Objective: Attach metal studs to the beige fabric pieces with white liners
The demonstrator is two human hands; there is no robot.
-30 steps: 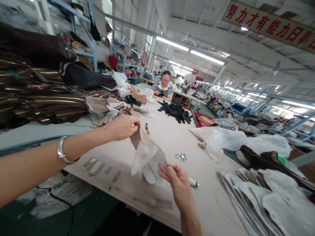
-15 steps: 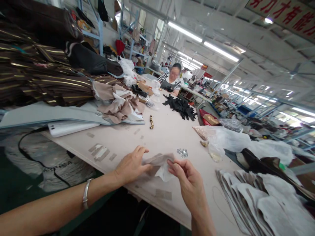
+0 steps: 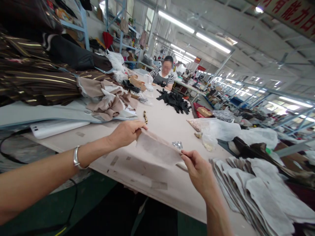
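Note:
A pale piece of fabric [image 3: 157, 149] is stretched between my two hands, just above the table. My left hand [image 3: 126, 132], with a silver bangle at the wrist, pinches its upper left corner. At the other end, my right hand [image 3: 198, 170] grips the right corner between thumb and fingers. Behind the cloth's edge lies a small heap of silvery metal pieces [image 3: 177, 145]. A short row of gold-coloured metal pieces [image 3: 145, 117] sits beyond my left hand.
Layered fabric pieces [image 3: 248, 190] lie at the right, near plastic bags [image 3: 219, 129]. Black strips [image 3: 174, 101] are heaped farther back, before a seated co-worker [image 3: 163, 73]. At the left, brown gold-striped material [image 3: 41, 85] is piled beside crumpled beige cloth [image 3: 108, 100].
The fabric, crumpled before, is now spread taut. My left hand has moved up and closed on its corner; my right hand has shifted slightly right. The view has turned a little rightward.

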